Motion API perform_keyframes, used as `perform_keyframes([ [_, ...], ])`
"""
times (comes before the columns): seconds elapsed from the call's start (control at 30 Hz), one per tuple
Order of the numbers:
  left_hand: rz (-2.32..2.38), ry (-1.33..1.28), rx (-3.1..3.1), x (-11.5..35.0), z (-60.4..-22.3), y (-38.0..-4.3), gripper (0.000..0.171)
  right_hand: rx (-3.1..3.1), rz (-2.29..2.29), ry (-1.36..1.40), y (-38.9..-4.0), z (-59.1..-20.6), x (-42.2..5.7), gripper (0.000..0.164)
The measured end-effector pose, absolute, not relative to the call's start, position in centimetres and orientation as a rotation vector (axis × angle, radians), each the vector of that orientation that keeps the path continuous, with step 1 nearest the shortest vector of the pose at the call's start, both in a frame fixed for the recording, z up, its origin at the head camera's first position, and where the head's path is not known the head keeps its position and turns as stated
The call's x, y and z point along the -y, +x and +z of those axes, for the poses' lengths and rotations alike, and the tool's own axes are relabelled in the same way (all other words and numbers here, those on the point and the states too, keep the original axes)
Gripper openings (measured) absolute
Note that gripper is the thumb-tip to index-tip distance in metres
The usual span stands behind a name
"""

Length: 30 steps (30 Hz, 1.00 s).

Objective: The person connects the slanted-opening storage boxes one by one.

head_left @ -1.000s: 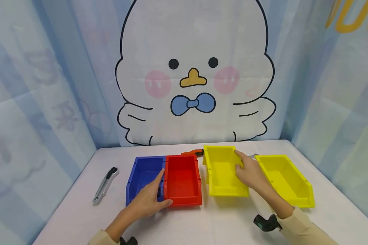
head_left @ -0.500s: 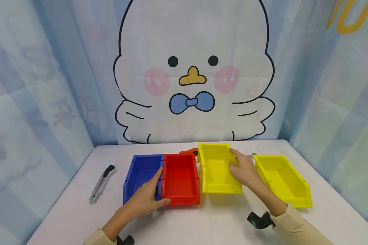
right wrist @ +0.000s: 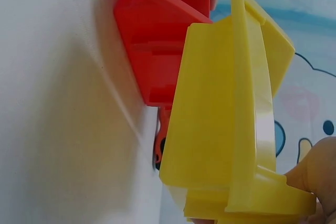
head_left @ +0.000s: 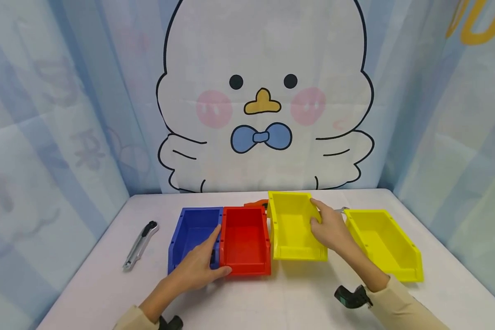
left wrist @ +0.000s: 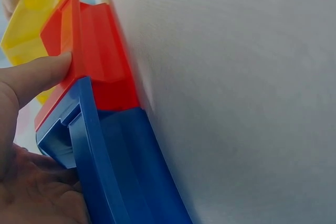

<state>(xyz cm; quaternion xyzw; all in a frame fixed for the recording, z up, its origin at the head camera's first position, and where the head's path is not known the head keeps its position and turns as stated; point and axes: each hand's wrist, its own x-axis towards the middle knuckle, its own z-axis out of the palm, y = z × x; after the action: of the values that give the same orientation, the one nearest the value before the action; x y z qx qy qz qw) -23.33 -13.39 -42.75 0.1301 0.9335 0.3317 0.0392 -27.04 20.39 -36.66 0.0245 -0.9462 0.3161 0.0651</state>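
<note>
Grips the yellow bin [head_left: 294,224] by its right wall with the right hand [head_left: 332,227], with the thumb on the inner side and the index finger at the far right corner. Holds it raised off the desk [head_left: 268,307], over a soft shadow [right wrist: 79,135], just right of the red bin [head_left: 245,238]; cannot tell whether touching it.

Rests the left hand [head_left: 195,268] over the near end of the blue bin [head_left: 198,227], with the index finger straight along the border with the red bin and the thumb stretched onto the red bin's near edge. Cannot tell whether clasping with this hand or only touching, owing to partly hidden fingers.

Shows the blue and red bins side by side, touching, with low fronts to the near side. At right, shows the other yellow bin [head_left: 383,243] on the desk, partly behind the right forearm. At far, behind the red bin, shows part of an orange tool [head_left: 255,203]; between the yellow bins, a sliver of a metal tool [head_left: 343,210]. Well apart at left, shows a slanted knife [head_left: 141,245] with its black end far.
</note>
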Motion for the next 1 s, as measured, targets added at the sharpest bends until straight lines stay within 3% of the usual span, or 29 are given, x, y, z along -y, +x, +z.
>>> perform_keyframes([
  [1.0,1.001,0.406,-2.870,13.38,-42.87,-23.39,0.115,2.876,0.917,0.114,-27.22,-36.57,-20.12,0.059],
])
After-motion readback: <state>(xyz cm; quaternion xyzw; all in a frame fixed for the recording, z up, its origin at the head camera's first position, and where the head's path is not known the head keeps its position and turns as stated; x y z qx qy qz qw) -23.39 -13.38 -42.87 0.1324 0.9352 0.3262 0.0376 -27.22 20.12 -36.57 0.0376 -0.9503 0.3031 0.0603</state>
